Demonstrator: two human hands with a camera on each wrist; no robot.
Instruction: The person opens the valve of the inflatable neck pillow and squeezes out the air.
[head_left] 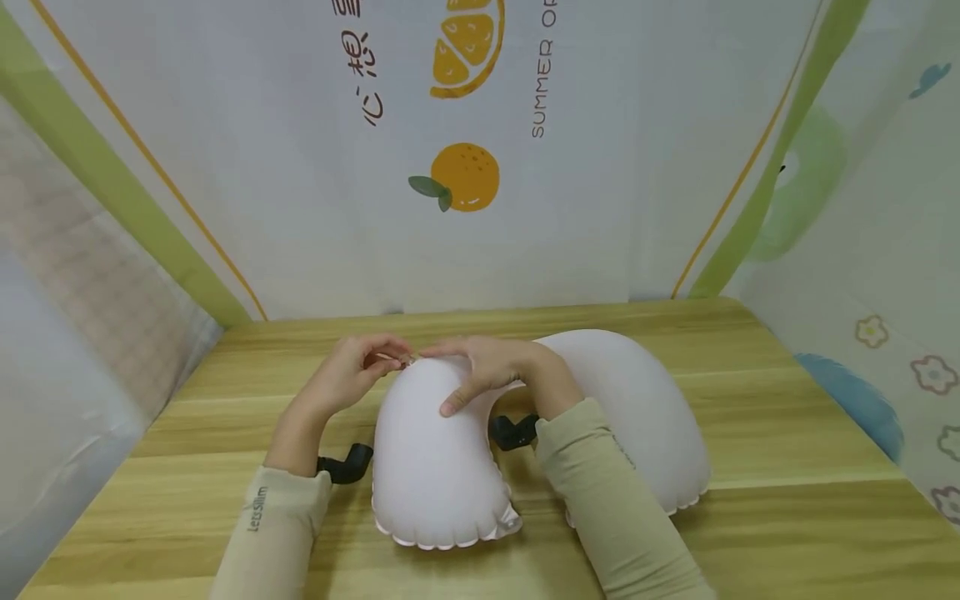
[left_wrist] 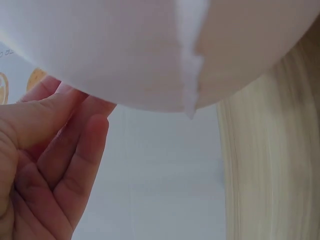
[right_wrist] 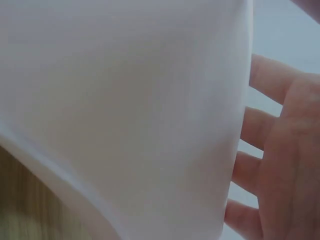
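Held left forearm (head_left: 277, 521) and right forearm (head_left: 618, 500) forward; bent left hand (head_left: 354, 367) with thumb close to forefinger; extended fingers of right hand (head_left: 491, 365) with thumb apart.

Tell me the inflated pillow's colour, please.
Pale pinkish white; the pillow shows best in the head view.

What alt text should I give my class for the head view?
A person's left hand pinches at the far edge of a pale, inflated pillow on a wood-grain table, while the right hand rests on it. Behind is a white backdrop printed with an orange.
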